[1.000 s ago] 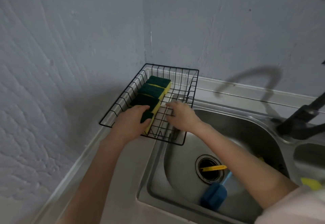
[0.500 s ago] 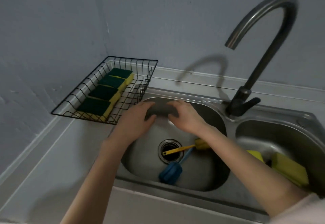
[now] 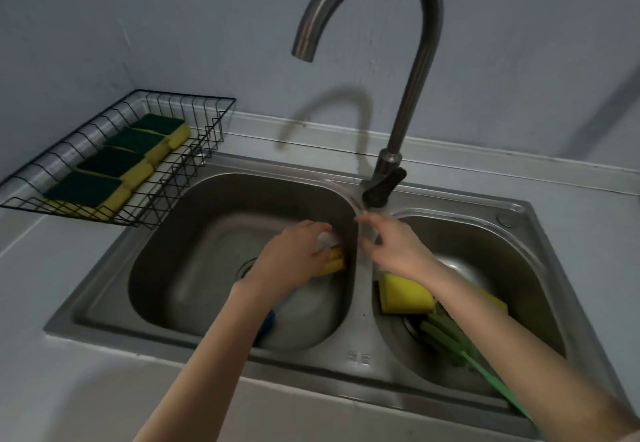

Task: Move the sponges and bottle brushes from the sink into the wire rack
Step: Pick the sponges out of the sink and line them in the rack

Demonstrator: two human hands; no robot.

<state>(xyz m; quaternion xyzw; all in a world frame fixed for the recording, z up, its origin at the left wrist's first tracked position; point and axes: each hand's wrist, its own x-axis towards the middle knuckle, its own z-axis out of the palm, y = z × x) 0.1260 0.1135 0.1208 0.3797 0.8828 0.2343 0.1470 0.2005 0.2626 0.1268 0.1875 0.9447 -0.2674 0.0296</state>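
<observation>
The black wire rack (image 3: 212, 136) stands on the counter at the left, with several green-and-yellow sponges (image 3: 104, 185) in a row inside it. Down in the left basin, my left hand (image 3: 294, 258) curls over the yellow head of a bottle brush (image 3: 335, 262). A blue brush head (image 3: 268, 320) peeks out from under my left forearm. My right hand (image 3: 391, 247) hovers over the divider between the basins, fingers apart and holding nothing. The right basin holds a yellow sponge (image 3: 405, 294), a second yellow sponge (image 3: 493, 303) partly behind my arm, and a green bottle brush (image 3: 446, 337).
The steel double sink (image 3: 360, 358) is set into a pale counter. A tall curved tap (image 3: 408, 95) rises behind the divider, its spout over the left basin. Walls close in behind and to the left of the rack.
My view has swung right, bringing the right basin into sight. Both hands left the rack; the left reached down onto the yellow brush head, and the right moved over the divider.
</observation>
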